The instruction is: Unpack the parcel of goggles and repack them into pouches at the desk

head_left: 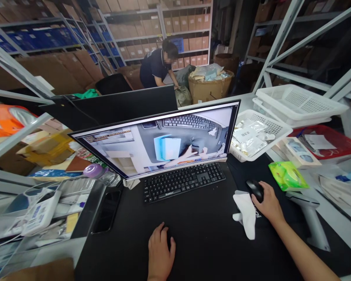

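My right hand (268,203) rests on a black computer mouse (255,189), its fingers laid over the right side. Left of it on the black desk mat (199,238) lies a crumpled white tissue (246,212). My left hand (160,251) lies palm down on the mat, holding nothing, thumb apart from the fingers. Beyond both hands are a black keyboard (184,181) and a monitor (160,140), whose screen shows a desk with hands and a pale blue object.
A barcode scanner (311,222) and a green packet (288,175) lie right. Behind them stands a white basket (269,144) of small packages. A phone (107,212) and a cluttered tray (84,210) sit left. Past the monitor, another person (155,68) bends by a large carton (209,89).
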A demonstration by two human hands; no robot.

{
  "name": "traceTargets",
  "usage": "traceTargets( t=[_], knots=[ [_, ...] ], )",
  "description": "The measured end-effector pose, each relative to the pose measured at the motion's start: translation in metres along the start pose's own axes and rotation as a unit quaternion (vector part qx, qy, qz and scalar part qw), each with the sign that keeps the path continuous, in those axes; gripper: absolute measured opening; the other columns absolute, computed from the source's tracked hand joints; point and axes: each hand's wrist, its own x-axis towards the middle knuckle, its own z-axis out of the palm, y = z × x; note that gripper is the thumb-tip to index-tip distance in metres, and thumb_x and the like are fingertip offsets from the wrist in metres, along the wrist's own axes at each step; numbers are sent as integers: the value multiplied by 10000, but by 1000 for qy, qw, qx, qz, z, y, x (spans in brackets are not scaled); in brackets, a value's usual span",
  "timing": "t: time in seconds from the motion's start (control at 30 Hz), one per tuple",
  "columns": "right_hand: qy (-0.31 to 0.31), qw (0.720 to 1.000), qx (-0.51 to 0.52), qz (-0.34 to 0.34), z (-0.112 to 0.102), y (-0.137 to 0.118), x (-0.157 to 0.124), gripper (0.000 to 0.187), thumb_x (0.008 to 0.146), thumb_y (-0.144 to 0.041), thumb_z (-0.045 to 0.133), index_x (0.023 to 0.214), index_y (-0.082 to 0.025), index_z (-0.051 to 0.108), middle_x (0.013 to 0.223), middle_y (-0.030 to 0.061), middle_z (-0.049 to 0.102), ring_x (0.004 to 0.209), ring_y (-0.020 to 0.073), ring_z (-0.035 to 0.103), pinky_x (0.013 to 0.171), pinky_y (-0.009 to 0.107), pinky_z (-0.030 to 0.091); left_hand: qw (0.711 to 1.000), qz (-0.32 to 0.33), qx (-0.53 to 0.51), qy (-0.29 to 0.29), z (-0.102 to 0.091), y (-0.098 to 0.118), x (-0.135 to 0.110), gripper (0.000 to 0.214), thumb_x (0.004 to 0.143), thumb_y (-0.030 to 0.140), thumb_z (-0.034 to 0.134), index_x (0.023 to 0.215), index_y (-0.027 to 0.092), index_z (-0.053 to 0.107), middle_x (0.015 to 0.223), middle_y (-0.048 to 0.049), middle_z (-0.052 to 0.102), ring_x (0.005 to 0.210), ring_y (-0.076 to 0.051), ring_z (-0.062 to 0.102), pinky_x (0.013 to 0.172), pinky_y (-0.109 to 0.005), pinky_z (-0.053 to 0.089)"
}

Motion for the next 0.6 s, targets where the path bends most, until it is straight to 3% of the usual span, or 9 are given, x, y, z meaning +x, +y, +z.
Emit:
traceTargets(
  t=[0.6],
  knots=[
    [2, 1000, 5, 6, 2, 2, -1, 615, 875, -428, 606, 1409, -170, 445, 1358, 198, 537, 1267, 356, 551, 1033, 533, 527, 1000, -11, -7, -9, 0, 0, 0, 236, 945, 257, 478, 1110, 162, 617, 1258, -146, 619, 1172, -303, 600, 959, -502, 522]
  ],
)
